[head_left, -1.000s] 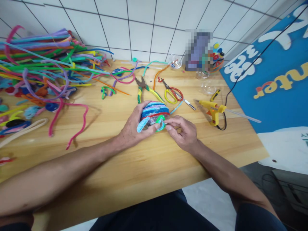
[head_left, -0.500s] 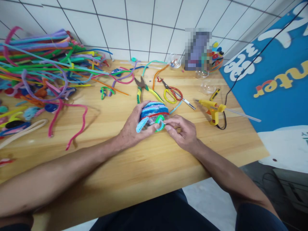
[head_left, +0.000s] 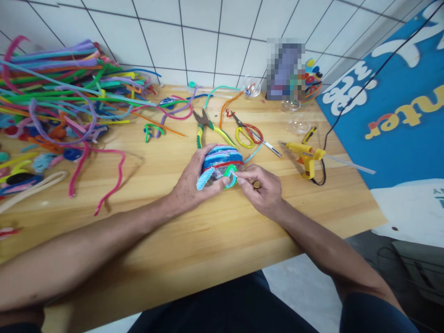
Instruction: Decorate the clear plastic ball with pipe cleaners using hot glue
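My left hand (head_left: 190,185) is wrapped round a ball (head_left: 222,158) covered in rows of blue, pink and red pipe cleaner, its lower part bare and see-through. A light blue fuzzy stub (head_left: 205,179) sticks out of the ball near my left thumb. On the ball's near side sits a green ring (head_left: 227,169) with a pale blue pipe cleaner (head_left: 231,177) curled inside it; my left thumb presses at its edge. The fingertips of my right hand (head_left: 262,187) pinch the thin pale end of that curl. Its exact tip is hidden by the fingers.
Behind the ball lie pliers (head_left: 208,125) and scissors (head_left: 244,132). To the right stands a yellow glue gun (head_left: 305,157) with a cord. Pipe cleaners (head_left: 58,83) pile up at the left. Clear plastic half-spheres (head_left: 299,124) sit near the tiled wall.
The right fingertips have shifted very slightly at the green ring. Both hands keep their hold, and the ball stays in almost the same place.
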### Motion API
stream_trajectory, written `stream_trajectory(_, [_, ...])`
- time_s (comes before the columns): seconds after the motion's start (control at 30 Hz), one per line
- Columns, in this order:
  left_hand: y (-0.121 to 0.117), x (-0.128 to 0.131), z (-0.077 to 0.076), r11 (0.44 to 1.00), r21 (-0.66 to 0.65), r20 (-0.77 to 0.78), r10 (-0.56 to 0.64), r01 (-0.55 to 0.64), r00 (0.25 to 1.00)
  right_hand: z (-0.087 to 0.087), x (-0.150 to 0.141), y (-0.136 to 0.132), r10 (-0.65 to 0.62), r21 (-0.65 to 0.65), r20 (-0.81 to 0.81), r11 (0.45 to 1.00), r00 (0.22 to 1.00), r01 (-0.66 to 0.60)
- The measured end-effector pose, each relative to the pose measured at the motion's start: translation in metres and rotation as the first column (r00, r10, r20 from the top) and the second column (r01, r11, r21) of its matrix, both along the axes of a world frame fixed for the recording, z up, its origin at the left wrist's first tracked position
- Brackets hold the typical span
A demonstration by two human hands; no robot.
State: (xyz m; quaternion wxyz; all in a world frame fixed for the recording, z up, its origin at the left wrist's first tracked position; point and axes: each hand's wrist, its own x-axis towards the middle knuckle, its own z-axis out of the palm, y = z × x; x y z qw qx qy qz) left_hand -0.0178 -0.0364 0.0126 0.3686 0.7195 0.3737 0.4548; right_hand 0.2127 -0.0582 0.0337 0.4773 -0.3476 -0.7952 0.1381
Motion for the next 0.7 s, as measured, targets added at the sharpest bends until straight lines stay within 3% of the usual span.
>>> stream_trajectory(0.27, [0.0009, -0.0013, -0.0028, 0.999, 0.048, -0.016, -0.013, 0.014, 1.000, -0.0008, -0.0055, -0.0022, -0.012, 0.055, -0.011, 0.998, 1.000, 0.012])
stream_trajectory(0.7, [0.0015, -0.0004, -0.0021, 1.000, -0.014, -0.013, 0.008, -0.009, 1.000, -0.0014, -0.0033, -0.0064, -0.055, -0.042, -0.015, 0.998, 0.998, 0.054])
